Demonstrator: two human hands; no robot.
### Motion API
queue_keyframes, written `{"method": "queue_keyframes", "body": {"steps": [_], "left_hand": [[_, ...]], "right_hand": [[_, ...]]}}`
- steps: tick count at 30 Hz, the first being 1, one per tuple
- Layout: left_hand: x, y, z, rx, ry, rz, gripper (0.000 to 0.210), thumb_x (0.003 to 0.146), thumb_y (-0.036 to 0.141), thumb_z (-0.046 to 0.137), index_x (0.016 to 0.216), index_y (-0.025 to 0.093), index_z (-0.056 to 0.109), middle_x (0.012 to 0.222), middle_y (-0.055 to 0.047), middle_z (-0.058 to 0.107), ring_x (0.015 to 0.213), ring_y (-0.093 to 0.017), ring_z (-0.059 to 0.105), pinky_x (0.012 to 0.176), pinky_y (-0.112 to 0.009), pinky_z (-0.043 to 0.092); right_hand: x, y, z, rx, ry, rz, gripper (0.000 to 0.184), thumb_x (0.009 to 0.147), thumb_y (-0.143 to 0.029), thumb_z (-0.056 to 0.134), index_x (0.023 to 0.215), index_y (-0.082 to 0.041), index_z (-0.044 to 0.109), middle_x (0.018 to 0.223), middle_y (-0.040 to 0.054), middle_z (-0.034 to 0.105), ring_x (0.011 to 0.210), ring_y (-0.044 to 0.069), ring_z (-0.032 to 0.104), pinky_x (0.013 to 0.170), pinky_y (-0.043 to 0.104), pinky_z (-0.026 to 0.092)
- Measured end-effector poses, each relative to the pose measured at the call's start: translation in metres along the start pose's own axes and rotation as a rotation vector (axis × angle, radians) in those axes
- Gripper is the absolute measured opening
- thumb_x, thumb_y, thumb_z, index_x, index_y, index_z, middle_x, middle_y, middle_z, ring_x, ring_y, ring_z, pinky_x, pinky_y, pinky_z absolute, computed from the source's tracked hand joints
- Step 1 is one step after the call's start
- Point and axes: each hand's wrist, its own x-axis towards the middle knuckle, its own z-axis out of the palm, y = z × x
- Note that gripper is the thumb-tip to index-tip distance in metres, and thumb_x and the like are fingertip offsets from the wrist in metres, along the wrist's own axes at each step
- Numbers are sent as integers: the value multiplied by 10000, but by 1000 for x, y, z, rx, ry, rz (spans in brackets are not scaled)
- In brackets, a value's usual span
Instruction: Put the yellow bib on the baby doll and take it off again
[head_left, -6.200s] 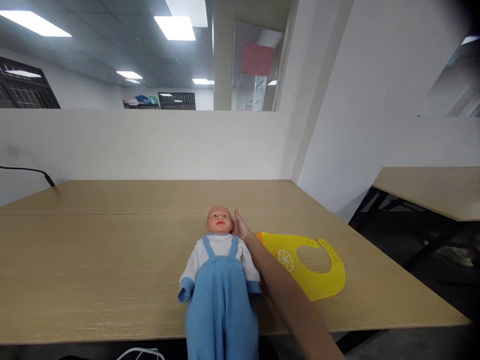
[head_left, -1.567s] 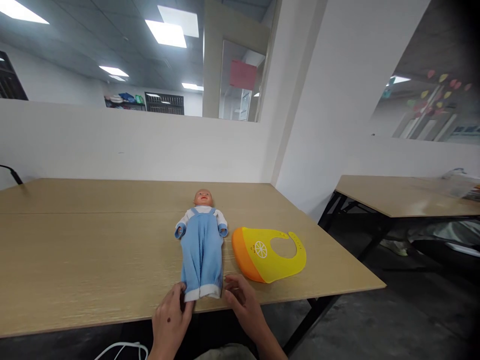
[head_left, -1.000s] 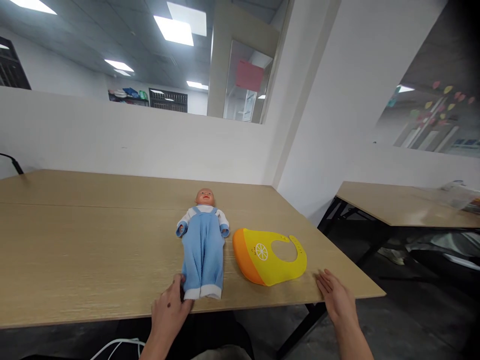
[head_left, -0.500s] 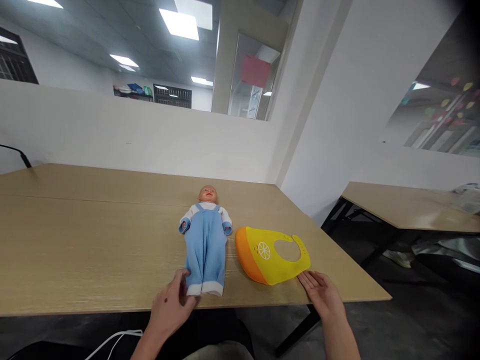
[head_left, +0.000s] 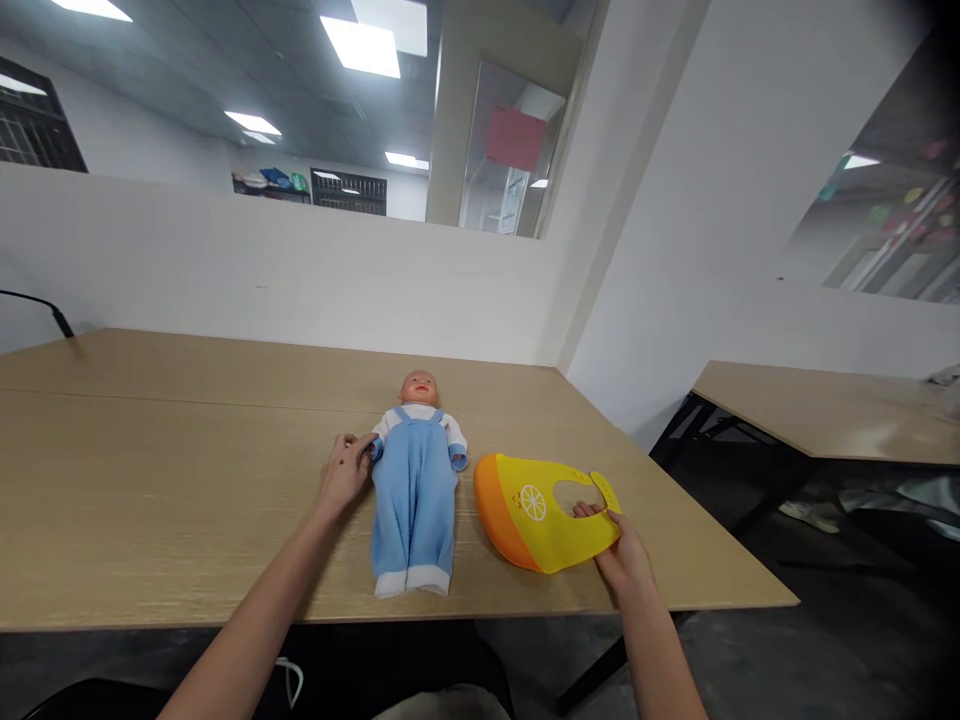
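Observation:
A baby doll (head_left: 415,490) in pale blue overalls with a white top lies on its back on the wooden table (head_left: 187,480), head towards the wall. My left hand (head_left: 347,472) is at the doll's arm on the left side, its fingers closed at the blue cuff, which they partly hide. To the right of the doll is a yellow bib (head_left: 559,515) with an orange pocket and a citrus-slice print. My right hand (head_left: 619,550) grips the bib's near right edge, thumb on top. Its fingers pass underneath and show through the neck opening.
A white wall with a window (head_left: 300,110) rises behind the table. At the right stands a second table (head_left: 810,410) with black legs. A thin black cable (head_left: 56,315) comes in at the far left, and a white cable (head_left: 291,680) hangs below the front edge.
My left hand has moved up from the doll's trouser leg to its cuff. My right hand, earlier open with fingertips at the bib's edge, has closed on the bib.

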Motion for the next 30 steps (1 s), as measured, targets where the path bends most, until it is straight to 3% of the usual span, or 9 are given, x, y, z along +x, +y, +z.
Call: {"method": "queue_keyframes", "body": {"steps": [4, 10, 15, 21, 30], "left_hand": [[-3, -9, 15, 13, 23, 83, 400, 914, 221, 398, 1254, 244, 608, 1108, -94, 548, 938, -193, 589, 775, -282, 473], [-12, -15, 26, 10, 108, 93, 372, 924, 232, 426, 1245, 251, 613, 1087, -85, 575, 880, -180, 604, 694, -253, 460], [-7, -13, 26, 47, 170, 19, 303, 927, 291, 444, 1147, 206, 633, 1098, -103, 603, 924, -205, 599, 741, -279, 444], [-5, -13, 27, 39, 140, -19, 221, 917, 281, 428, 953, 192, 626, 948, -88, 665, 886, -213, 600, 731, -288, 411], [-6, -19, 25, -49, 126, -144, 148, 858, 287, 485, 919, 205, 592, 904, -43, 666, 790, -184, 601, 647, -260, 368]], "right_hand": [[0, 3, -2, -24, -19, -39, 159, 668, -172, 517, 813, -179, 581, 810, 54, 698, 898, 210, 695, 879, 392, 572], [-1, 5, -2, -13, -21, -57, 152, 679, -174, 522, 815, -172, 592, 821, 55, 696, 913, 203, 691, 894, 371, 564], [-1, 5, -3, -30, -18, -67, 144, 686, -164, 520, 807, -178, 596, 835, 51, 701, 910, 197, 693, 880, 357, 573], [-1, 6, -5, -58, -52, -87, 148, 678, -181, 541, 810, -175, 606, 871, 62, 705, 939, 213, 688, 898, 373, 564], [0, 5, -2, -38, -15, -59, 183, 712, -166, 508, 867, -164, 607, 851, 70, 711, 924, 216, 696, 903, 402, 556]]}}
